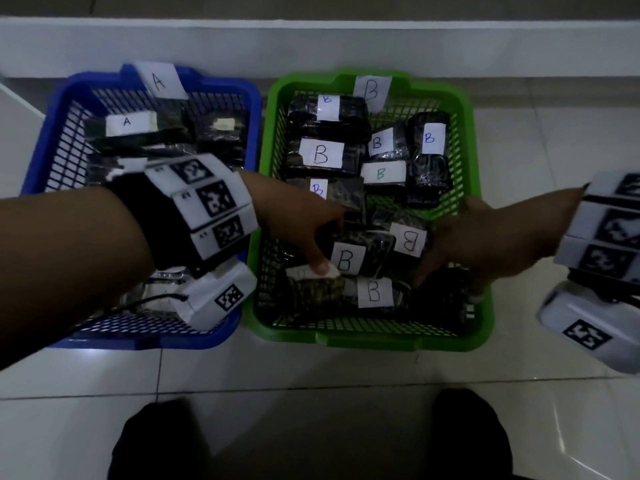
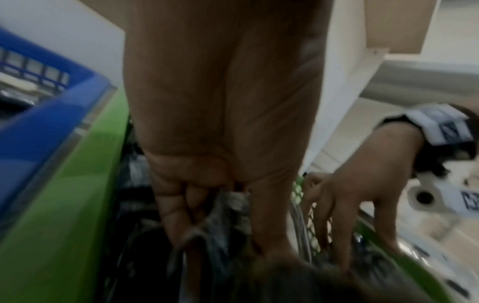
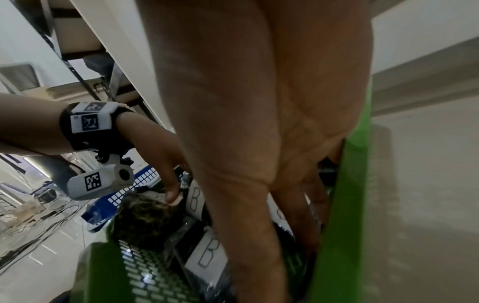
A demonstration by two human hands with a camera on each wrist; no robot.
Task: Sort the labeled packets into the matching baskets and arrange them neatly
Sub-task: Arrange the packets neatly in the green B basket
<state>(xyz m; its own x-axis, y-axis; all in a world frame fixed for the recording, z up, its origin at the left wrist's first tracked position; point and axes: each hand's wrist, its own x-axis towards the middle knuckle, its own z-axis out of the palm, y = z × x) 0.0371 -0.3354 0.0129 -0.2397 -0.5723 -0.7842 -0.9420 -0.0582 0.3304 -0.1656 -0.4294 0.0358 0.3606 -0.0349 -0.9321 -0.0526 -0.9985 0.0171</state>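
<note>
The green basket [image 1: 363, 337], tagged B, holds several dark packets with white B labels [image 1: 320, 154]. My left hand [image 1: 311, 261] reaches across into its front left corner and grips a mottled packet [image 1: 311, 292]: thumb on the white label, fingers curled under the edge [image 2: 181, 215]. The right wrist view shows that thumb pressing the packet [image 3: 145, 219]. My right hand [image 1: 450, 271] is in the front right corner, its fingers [image 2: 334, 221] spread and straight, touching a dark packet [image 1: 440, 303] by the basket wall.
The blue basket [image 1: 145, 342], tagged A [image 1: 161, 81], sits left of the green one and holds dark packets, one labelled A [image 1: 128, 124]. A white ledge [image 1: 311, 46] runs behind both baskets. Pale floor tiles [image 1: 311, 368] and my dark-clad legs [image 1: 162, 441] lie in front.
</note>
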